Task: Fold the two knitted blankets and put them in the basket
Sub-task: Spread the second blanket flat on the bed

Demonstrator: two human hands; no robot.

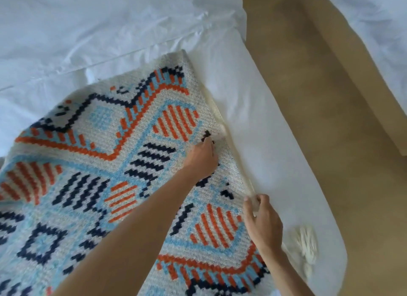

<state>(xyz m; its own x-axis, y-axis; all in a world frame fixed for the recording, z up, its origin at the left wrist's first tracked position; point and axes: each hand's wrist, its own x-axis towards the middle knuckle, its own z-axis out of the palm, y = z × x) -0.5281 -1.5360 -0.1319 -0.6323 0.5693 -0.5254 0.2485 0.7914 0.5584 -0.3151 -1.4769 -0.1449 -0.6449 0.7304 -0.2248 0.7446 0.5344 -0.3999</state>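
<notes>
Working on one knitted blanket [92,154], spread pattern-up over the white bed [259,145] and stopping a little short of the bed's right edge and the tan floor [319,141] beyond. Pinching its cream border [220,117] between thumb and curled fingers with the right hand [263,218], low along that border, toward the near right corner of the bed. Planted further up the same border with the left hand [201,159], just inside it, fingers bent down into the knit; too blurred to tell a pinch from a plain press. Seeing a cream tassel [306,247] loose on the bed just beyond the right hand, nearer the right edge. No sign of a second blanket or of the basket. Judging the step as a first fold hardly begun, with most of the task ahead. Hinging everything on one line: the border, running slantwise from the far middle of the bed down toward the near right corner, with both hands strung along it and the whole breadth of the blanket lying off to the left of the fingers. Probably calling for a lift of this border and a carry leftward across the pattern to the opposite side, right hand at the near end, left hand at the far one. Worth minding the slack between the hands, likely to sag, and the soft, stretchy knit, apt to drag crooked across the bed.
</notes>
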